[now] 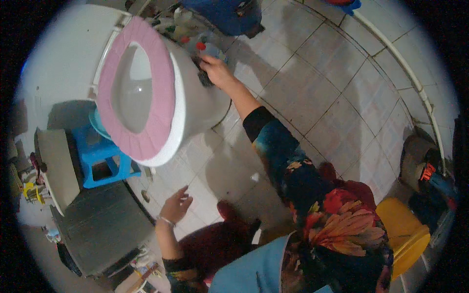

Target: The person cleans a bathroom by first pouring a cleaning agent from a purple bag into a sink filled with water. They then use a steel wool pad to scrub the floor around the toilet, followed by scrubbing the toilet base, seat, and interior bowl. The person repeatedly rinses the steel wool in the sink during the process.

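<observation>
My right hand [217, 72] reaches out beside the toilet bowl [199, 95], fingers bent. A small dark object [205, 78], perhaps a brush, is right at its fingers; whether I grip it or only touch it is not clear. Clear plastic bottles with red caps [200, 45] lie just beyond that hand. The toilet's raised rim carries a pink fabric seat cover [163, 91]. Lower down, my left hand [176, 206] hangs over the tiled floor with fingers apart and nothing in it. A bracelet circles the left wrist.
Left of the toilet are a blue plastic stool [106, 157], a turquoise basin [96, 119] and a dark flat-topped surface [106, 223]. A blue container [227, 14] stands at the top. At right, a yellow plastic container [403, 234] sits near my side; a white pipe [410, 62] follows the wall.
</observation>
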A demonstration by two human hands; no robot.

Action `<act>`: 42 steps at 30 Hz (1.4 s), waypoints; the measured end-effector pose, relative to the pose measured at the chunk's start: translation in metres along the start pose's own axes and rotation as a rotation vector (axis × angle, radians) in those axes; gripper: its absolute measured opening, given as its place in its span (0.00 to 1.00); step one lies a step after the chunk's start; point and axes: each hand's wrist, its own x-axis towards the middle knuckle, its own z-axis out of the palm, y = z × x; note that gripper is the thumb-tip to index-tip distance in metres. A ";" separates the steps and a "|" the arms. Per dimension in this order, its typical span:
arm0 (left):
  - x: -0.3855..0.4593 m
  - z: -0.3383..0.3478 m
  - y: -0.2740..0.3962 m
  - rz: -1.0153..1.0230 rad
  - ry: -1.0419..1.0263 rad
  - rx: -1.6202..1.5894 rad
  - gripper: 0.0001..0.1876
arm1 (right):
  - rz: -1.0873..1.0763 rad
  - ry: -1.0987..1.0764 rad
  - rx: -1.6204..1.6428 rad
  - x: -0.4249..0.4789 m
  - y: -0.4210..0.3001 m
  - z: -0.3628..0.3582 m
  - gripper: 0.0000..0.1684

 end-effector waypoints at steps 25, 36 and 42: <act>-0.058 0.008 -0.001 0.133 0.129 0.028 0.28 | -0.428 0.294 -0.090 -0.136 -0.097 0.063 0.29; -0.059 0.014 -0.027 0.140 0.192 0.077 0.28 | -0.303 0.176 -0.117 -0.138 -0.097 0.049 0.27; -0.048 0.009 -0.025 0.113 0.148 0.103 0.27 | -0.015 0.114 -0.015 -0.248 -0.053 0.124 0.30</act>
